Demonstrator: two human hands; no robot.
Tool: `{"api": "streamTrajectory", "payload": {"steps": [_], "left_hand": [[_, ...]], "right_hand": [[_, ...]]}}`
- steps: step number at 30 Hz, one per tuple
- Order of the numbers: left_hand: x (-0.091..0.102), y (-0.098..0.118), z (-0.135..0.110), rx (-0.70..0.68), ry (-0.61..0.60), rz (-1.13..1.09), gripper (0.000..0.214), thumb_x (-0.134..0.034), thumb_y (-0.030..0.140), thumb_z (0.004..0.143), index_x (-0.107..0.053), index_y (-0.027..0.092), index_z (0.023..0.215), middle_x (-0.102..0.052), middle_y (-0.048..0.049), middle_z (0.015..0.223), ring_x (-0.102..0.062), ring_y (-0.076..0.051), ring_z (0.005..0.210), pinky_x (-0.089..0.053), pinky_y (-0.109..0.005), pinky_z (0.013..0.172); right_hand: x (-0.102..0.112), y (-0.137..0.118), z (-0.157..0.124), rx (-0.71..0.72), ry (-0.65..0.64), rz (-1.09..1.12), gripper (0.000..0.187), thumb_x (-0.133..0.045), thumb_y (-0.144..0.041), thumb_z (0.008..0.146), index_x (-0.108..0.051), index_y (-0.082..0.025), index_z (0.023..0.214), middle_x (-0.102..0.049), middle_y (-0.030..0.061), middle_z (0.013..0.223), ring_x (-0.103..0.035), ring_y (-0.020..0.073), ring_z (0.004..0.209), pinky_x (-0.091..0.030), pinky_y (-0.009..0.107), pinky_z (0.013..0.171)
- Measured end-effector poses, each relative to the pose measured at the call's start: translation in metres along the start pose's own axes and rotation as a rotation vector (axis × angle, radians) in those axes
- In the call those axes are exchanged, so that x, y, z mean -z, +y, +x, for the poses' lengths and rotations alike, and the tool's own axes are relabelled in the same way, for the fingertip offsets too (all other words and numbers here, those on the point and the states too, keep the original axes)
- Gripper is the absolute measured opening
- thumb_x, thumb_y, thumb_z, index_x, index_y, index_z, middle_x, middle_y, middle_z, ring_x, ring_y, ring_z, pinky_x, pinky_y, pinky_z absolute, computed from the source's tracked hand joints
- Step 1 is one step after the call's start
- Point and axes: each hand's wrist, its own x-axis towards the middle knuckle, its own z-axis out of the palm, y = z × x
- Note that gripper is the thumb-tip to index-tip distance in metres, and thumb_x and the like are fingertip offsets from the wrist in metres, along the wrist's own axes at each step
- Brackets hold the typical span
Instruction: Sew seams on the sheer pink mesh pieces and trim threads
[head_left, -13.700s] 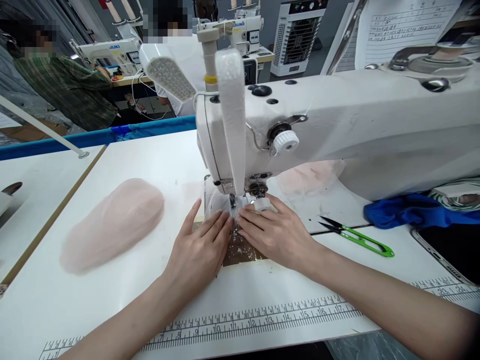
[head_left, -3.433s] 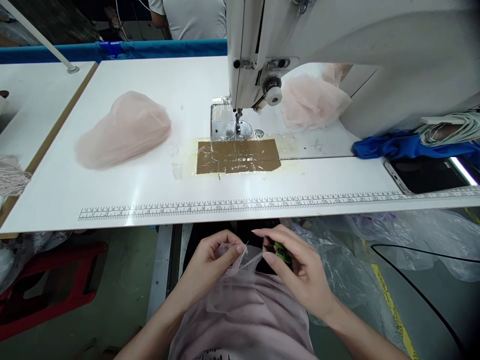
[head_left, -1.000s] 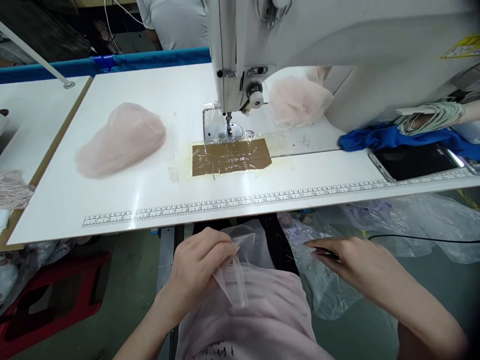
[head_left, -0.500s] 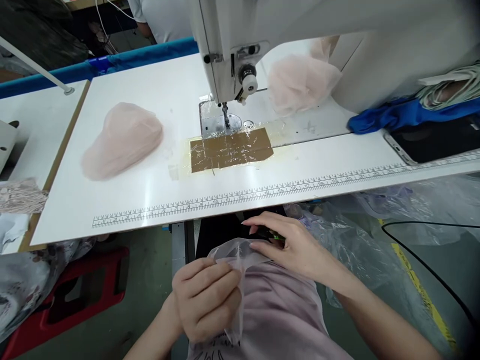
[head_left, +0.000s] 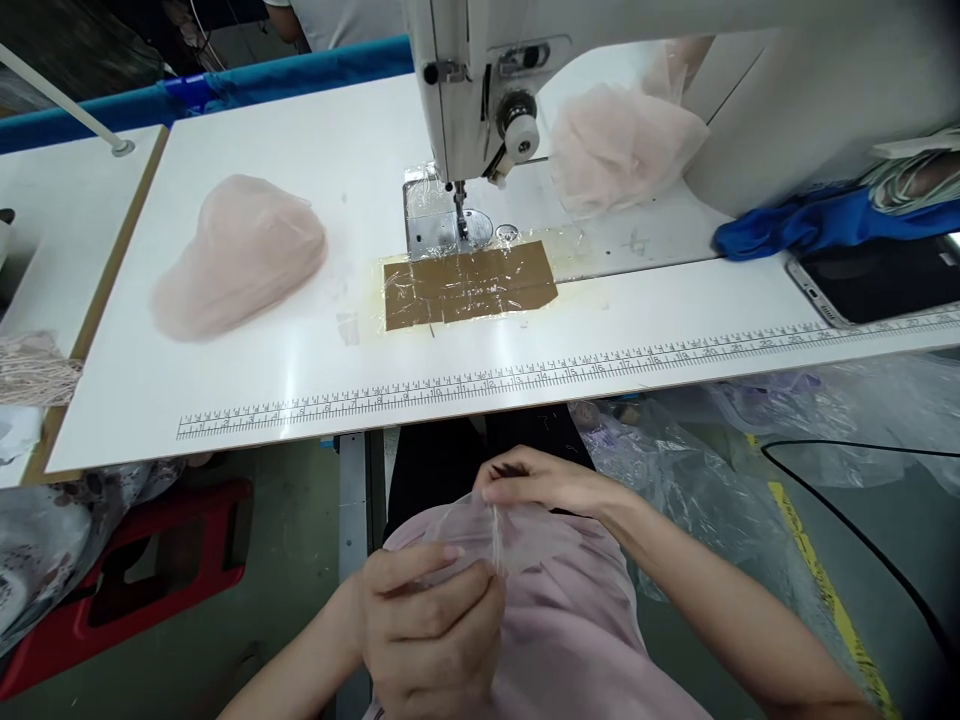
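Below the table edge, over my lap, both hands hold a sheer pink fabric piece (head_left: 480, 535) with a thin seam line. My left hand (head_left: 431, 625) is closed around its lower left part, thumb on top. Just above it, my right hand (head_left: 544, 485) is curled, with its fingertips pinching the piece's upper edge. A dark sliver shows at those fingertips; I cannot make out what it is. More pink cloth (head_left: 570, 640) lies across my lap under the piece.
The white sewing machine (head_left: 480, 90) stands on the white table (head_left: 645, 320), its needle (head_left: 459, 200) above a taped brown patch (head_left: 469, 285). Pink mesh piles lie left (head_left: 240, 255) and behind the machine (head_left: 622, 145). A blue cloth (head_left: 810, 220), a phone (head_left: 877, 280), a red stool (head_left: 127, 570) and plastic bags (head_left: 675, 480) are around.
My right hand has moved left onto the fabric's top edge and curled shut there; the green snips seen in it earlier no longer show. My left hand stays closed on the piece.
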Motion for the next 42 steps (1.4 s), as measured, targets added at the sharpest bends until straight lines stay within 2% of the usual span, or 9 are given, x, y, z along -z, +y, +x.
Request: {"api": "streamTrajectory", "payload": {"steps": [2, 4, 7, 11, 13, 17, 21, 24, 42], "left_hand": [[-0.005, -0.002, -0.002, 0.002, 0.092, -0.003, 0.02, -0.066, 0.021, 0.078, -0.069, 0.039, 0.086, -0.076, 0.0048, 0.091, -0.073, -0.021, 0.074, -0.061, -0.035, 0.066], [-0.015, -0.003, -0.001, 0.071, 0.437, 0.067, 0.035, -0.073, 0.019, 0.074, -0.063, 0.042, 0.099, -0.073, 0.0051, 0.099, -0.071, -0.021, 0.084, -0.059, -0.041, 0.08], [-0.03, -0.007, 0.005, 0.544, 0.825, -0.116, 0.061, -0.075, 0.028, 0.076, -0.046, 0.035, 0.129, -0.061, -0.0061, 0.126, -0.061, -0.026, 0.11, -0.051, -0.048, 0.095], [-0.038, -0.02, 0.008, 1.006, 0.491, -0.967, 0.044, -0.063, 0.043, 0.085, -0.053, 0.024, 0.123, -0.065, -0.0111, 0.116, -0.065, -0.026, 0.1, -0.054, -0.036, 0.08], [-0.037, -0.028, 0.006, 1.059, 0.341, -1.312, 0.044, -0.057, 0.053, 0.084, -0.061, 0.019, 0.112, -0.07, -0.0109, 0.1, -0.068, -0.026, 0.09, -0.053, -0.035, 0.074], [-0.028, -0.038, 0.008, 0.934, 0.278, -1.612, 0.077, -0.044, 0.081, 0.074, -0.067, 0.014, 0.104, -0.071, -0.0142, 0.091, -0.067, -0.031, 0.091, -0.051, -0.041, 0.077], [-0.012, -0.034, 0.026, 0.851, 0.164, -1.466, 0.051, -0.076, 0.057, 0.067, -0.07, 0.016, 0.098, -0.07, -0.0103, 0.094, -0.064, -0.027, 0.089, -0.049, -0.036, 0.079], [-0.003, -0.028, 0.041, 0.9, 0.137, -1.345, 0.024, -0.075, 0.038, 0.076, -0.071, 0.016, 0.085, -0.07, -0.008, 0.09, -0.063, -0.022, 0.081, -0.048, -0.034, 0.078], [-0.005, -0.018, 0.048, 1.004, 0.234, -1.111, 0.02, -0.068, 0.037, 0.083, -0.074, 0.018, 0.085, -0.072, -0.0053, 0.088, -0.064, -0.02, 0.086, -0.046, -0.026, 0.076]], "right_hand": [[-0.002, -0.003, -0.002, 0.054, 0.047, 0.111, 0.024, -0.075, -0.037, 0.077, -0.066, -0.015, 0.079, -0.059, -0.0038, 0.061, -0.052, 0.0083, 0.056, -0.04, 0.02, 0.055], [-0.005, -0.01, -0.006, 0.104, 0.107, 0.152, 0.024, -0.077, -0.035, 0.076, -0.064, -0.015, 0.079, -0.06, -0.0037, 0.059, -0.055, 0.0095, 0.057, -0.042, 0.022, 0.059], [-0.008, -0.022, -0.01, 0.156, 0.161, 0.11, 0.025, -0.074, -0.038, 0.079, -0.065, -0.015, 0.081, -0.06, -0.0037, 0.056, -0.055, 0.0102, 0.056, -0.042, 0.025, 0.061], [-0.008, -0.032, -0.013, 0.205, 0.206, 0.069, 0.028, -0.077, -0.039, 0.076, -0.065, -0.015, 0.081, -0.061, -0.004, 0.055, -0.054, 0.0105, 0.056, -0.042, 0.026, 0.064], [-0.008, -0.034, -0.013, 0.212, 0.192, 0.067, 0.027, -0.077, -0.037, 0.075, -0.065, -0.014, 0.081, -0.061, -0.0044, 0.055, -0.054, 0.0097, 0.054, -0.042, 0.026, 0.064], [-0.009, -0.037, -0.014, 0.186, 0.18, 0.02, 0.023, -0.075, -0.034, 0.078, -0.064, -0.015, 0.084, -0.061, -0.0048, 0.056, -0.055, 0.0094, 0.054, -0.042, 0.025, 0.062], [-0.011, -0.038, -0.015, 0.175, 0.212, -0.06, 0.024, -0.073, -0.034, 0.08, -0.064, -0.016, 0.093, -0.061, -0.0049, 0.058, -0.056, 0.0103, 0.058, -0.043, 0.024, 0.063], [-0.011, -0.038, -0.015, 0.182, 0.221, -0.079, 0.023, -0.072, -0.032, 0.082, -0.063, -0.016, 0.095, -0.061, -0.0048, 0.06, -0.057, 0.0104, 0.06, -0.044, 0.025, 0.066], [-0.013, -0.033, -0.014, 0.232, 0.301, -0.077, 0.022, -0.07, -0.03, 0.083, -0.063, -0.015, 0.099, -0.057, -0.0057, 0.058, -0.053, 0.0093, 0.057, -0.042, 0.023, 0.062]]}}
